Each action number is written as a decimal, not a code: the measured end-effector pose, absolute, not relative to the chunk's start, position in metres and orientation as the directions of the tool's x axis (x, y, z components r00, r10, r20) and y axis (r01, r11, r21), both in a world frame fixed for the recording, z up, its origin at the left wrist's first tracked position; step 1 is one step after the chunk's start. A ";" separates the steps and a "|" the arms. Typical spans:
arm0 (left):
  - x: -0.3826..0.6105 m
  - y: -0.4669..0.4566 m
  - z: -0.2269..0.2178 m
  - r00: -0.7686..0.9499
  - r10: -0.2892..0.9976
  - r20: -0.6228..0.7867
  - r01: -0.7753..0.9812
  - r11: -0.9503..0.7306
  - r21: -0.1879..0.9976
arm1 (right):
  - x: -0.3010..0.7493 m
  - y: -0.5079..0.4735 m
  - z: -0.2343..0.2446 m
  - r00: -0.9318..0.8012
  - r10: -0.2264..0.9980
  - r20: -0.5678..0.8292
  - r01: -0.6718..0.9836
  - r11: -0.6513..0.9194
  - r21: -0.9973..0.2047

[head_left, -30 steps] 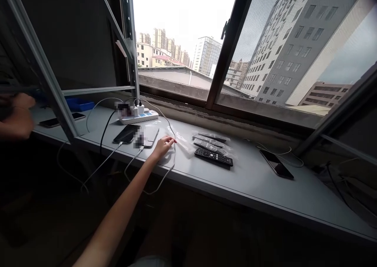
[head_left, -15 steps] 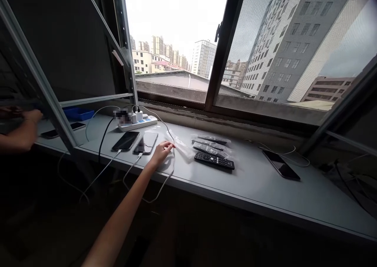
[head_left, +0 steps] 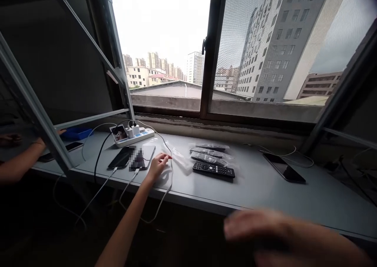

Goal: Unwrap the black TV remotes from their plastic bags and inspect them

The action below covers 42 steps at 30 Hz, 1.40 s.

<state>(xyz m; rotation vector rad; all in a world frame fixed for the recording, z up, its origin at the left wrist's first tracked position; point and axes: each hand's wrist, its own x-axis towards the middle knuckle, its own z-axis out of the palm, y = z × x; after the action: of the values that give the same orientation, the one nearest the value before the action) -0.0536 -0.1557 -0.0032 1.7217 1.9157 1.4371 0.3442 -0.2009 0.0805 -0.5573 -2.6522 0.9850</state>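
My left hand [head_left: 160, 165] is over the tabletop, thumb and fingertips pinched at a white charging cable [head_left: 167, 188]. A clear plastic bag [head_left: 182, 163] lies just past these fingertips. That cable loops below the table edge toward a phone [head_left: 149, 157], beside a dark phone [head_left: 120, 158] with its own cable. My right hand [head_left: 265, 225], smeared by motion, is low at the front right, apart from the objects; its finger pose is unclear. A bare black remote control [head_left: 213, 169] lies right of my left hand, in front of several remotes in clear wrappers [head_left: 210, 157].
A white power strip [head_left: 147, 134] with plugged chargers stands at the back left. Metal shelf posts [head_left: 35, 102] rise at left. Another phone [head_left: 283, 167] lies at right near a loose cable. At far left another person's arm [head_left: 22, 161] reaches near a blue tray [head_left: 77, 133].
My right hand has come into view at the lower right. My left hand stays at the cable. The whole view has shifted, so the table sits slightly lower.
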 end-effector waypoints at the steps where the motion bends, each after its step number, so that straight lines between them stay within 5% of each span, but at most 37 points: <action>1: -0.054 -0.156 -0.003 -0.308 0.842 0.443 0.659 -0.147 0.738 | 0.335 -0.184 0.075 -0.863 0.491 0.117 0.298 0.684 -0.666; 5: -0.055 -0.156 -0.002 -0.304 0.838 0.454 0.683 -0.141 0.717 | 0.318 -0.112 0.021 -0.584 0.782 0.216 0.491 0.552 -0.674; 9: -0.056 -0.154 -0.003 -0.296 0.850 0.435 0.695 -0.121 0.708 | 0.327 -0.072 -0.042 -0.315 0.903 0.293 0.722 0.428 -0.543; 15: -0.055 -0.151 -0.009 -0.301 0.881 0.365 0.615 -0.113 0.780 | 0.333 -0.064 -0.069 -0.213 0.891 0.402 0.844 0.374 -0.383; 34: -0.061 -0.146 -0.017 -0.231 0.913 0.335 0.580 -0.147 0.801 | 0.328 -0.076 -0.050 -0.029 0.922 0.387 0.808 0.250 -0.533; 42: -0.069 -0.143 -0.007 -0.194 0.910 0.367 0.639 -0.167 0.751 | 0.319 -0.075 -0.039 -0.013 0.922 0.388 0.847 0.216 -0.486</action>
<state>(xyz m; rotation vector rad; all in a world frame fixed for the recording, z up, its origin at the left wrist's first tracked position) -0.0686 -0.1425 -0.0069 1.7718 1.8039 1.2943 0.3189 -0.0749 -0.0395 -1.6347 -1.8602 0.1517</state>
